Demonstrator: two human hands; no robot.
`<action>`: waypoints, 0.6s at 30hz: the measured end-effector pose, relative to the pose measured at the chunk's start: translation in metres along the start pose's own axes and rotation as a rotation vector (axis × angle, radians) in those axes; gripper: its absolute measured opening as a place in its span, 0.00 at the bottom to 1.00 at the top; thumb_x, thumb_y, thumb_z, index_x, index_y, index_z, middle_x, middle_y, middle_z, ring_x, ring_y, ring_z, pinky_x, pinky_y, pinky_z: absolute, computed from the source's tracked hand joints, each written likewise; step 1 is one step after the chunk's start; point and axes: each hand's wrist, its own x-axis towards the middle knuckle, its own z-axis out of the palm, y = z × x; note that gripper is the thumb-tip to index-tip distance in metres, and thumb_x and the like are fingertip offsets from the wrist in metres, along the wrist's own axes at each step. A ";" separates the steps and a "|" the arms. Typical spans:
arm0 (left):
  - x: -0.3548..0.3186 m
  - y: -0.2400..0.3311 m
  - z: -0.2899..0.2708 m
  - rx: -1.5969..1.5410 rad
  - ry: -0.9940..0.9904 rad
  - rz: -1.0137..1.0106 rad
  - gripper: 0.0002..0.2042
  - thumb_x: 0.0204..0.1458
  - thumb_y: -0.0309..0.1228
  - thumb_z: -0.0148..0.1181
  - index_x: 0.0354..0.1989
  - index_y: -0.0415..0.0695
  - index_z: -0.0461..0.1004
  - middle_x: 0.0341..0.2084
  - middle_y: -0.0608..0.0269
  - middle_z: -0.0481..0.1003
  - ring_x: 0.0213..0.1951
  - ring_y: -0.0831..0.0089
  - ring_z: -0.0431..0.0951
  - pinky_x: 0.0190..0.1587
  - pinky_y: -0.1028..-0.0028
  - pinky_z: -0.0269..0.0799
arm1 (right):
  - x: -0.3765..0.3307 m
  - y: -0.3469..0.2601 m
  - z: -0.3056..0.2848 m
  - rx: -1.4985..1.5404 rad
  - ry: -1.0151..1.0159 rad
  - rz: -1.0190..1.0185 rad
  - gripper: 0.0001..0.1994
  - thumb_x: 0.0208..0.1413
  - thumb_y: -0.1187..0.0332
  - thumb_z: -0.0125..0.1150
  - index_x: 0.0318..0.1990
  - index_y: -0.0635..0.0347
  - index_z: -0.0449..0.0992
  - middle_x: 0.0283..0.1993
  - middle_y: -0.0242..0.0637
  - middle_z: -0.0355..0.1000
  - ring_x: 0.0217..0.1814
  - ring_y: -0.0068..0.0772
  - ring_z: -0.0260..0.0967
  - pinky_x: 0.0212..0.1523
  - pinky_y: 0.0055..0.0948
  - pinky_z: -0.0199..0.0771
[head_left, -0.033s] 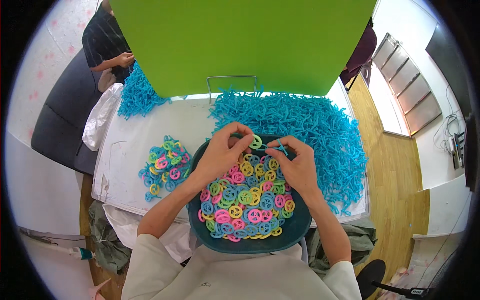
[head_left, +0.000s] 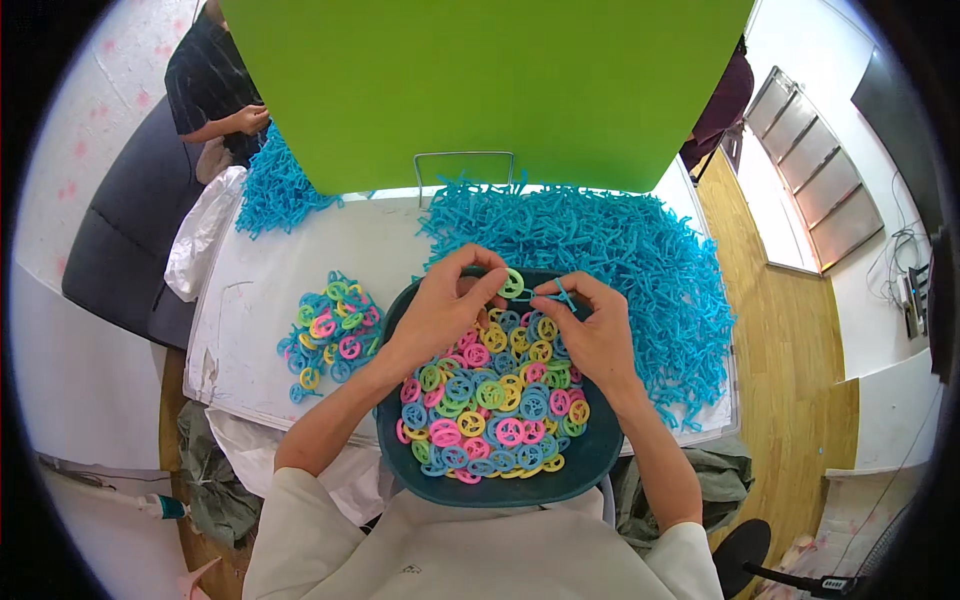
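Green plastic ring [head_left: 512,283] with spokes is pinched in the left hand [head_left: 445,310], just above the dark round bowl [head_left: 590,455] of coloured rings. The right hand [head_left: 590,330] pinches a thin blue plastic stick [head_left: 556,293] beside it. Nothing has moved; both hands are close together.

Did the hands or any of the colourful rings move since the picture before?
Nothing visibly changed. The left hand pinches the same green ring, the right hand holds the same thin blue stick to it, over the dark bowl of rings. The small ring pile and blue stick heap lie as before.
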 end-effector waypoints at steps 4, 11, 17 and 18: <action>-0.001 0.008 0.005 -0.191 -0.076 -0.143 0.09 0.61 0.32 0.53 0.41 0.38 0.69 0.37 0.62 0.75 0.37 0.76 0.78 0.37 0.77 0.77 | 0.000 -0.001 0.001 0.002 -0.023 -0.052 0.05 0.48 0.76 0.66 0.34 0.64 0.78 0.28 0.30 0.74 0.31 0.16 0.68 0.30 0.20 0.65; 0.004 -0.010 0.004 -0.108 -0.007 0.008 0.07 0.60 0.27 0.54 0.39 0.35 0.68 0.34 0.60 0.75 0.37 0.75 0.78 0.39 0.76 0.79 | 0.000 -0.005 -0.002 0.001 -0.090 0.046 0.04 0.49 0.74 0.67 0.31 0.63 0.78 0.25 0.26 0.71 0.26 0.13 0.60 0.26 0.19 0.58; 0.004 -0.010 0.007 0.018 0.024 0.006 0.02 0.58 0.21 0.51 0.36 0.35 0.67 0.32 0.60 0.74 0.33 0.76 0.78 0.36 0.77 0.79 | 0.002 0.004 -0.003 0.015 -0.157 0.029 0.04 0.49 0.75 0.67 0.31 0.65 0.78 0.26 0.25 0.72 0.27 0.11 0.59 0.25 0.18 0.57; 0.005 -0.007 0.007 0.043 0.024 -0.001 0.02 0.58 0.21 0.51 0.35 0.35 0.67 0.31 0.60 0.74 0.32 0.76 0.77 0.36 0.76 0.78 | 0.002 0.007 -0.002 0.045 -0.162 0.036 0.04 0.49 0.75 0.67 0.31 0.65 0.78 0.26 0.25 0.72 0.28 0.11 0.60 0.26 0.18 0.58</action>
